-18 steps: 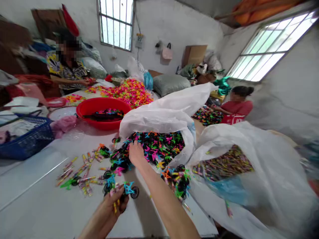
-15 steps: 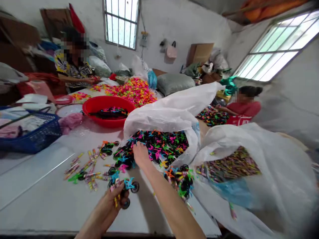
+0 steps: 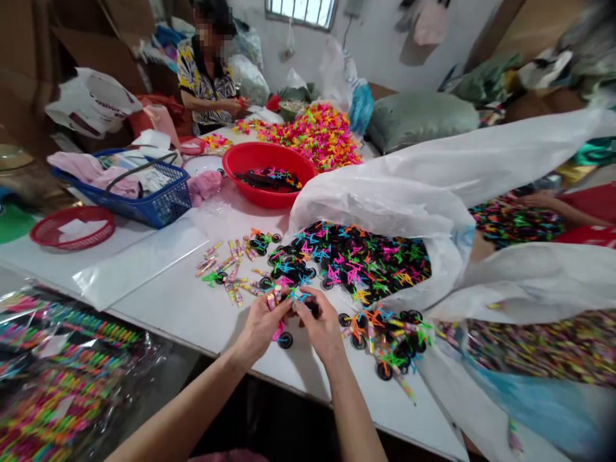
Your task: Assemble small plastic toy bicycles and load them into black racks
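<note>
My left hand [image 3: 255,327] is closed around a few small printed tubes [image 3: 273,298] with pink and yellow wrapping. Below its fingers hangs a pink toy bicycle with a black wheel [image 3: 285,339]. My right hand [image 3: 320,321] meets it over the table edge, fingers pinched on a blue toy bicycle [image 3: 301,296] between the two hands. Fingers hide part of these pieces. Just beyond lies a heap of toy bicycles [image 3: 356,256], spilling from a white sack [image 3: 375,199]. Loose printed tubes [image 3: 233,266] are scattered to the left, and a mixed pile of bicycles and tubes [image 3: 399,340] is at the right.
A red basin [image 3: 240,157] and a blue basket [image 3: 166,199] stand farther back. Another sack [image 3: 529,269] at the right holds many tubes. Packed bags of colourful pieces [image 3: 62,378] lie lower left. One co-worker [image 3: 206,77] sits across; another's arm [image 3: 553,200] reaches in at right.
My right hand has come back from the bicycle heap to my left hand, now pinching a blue toy bicycle there. The view has turned left and downward.
</note>
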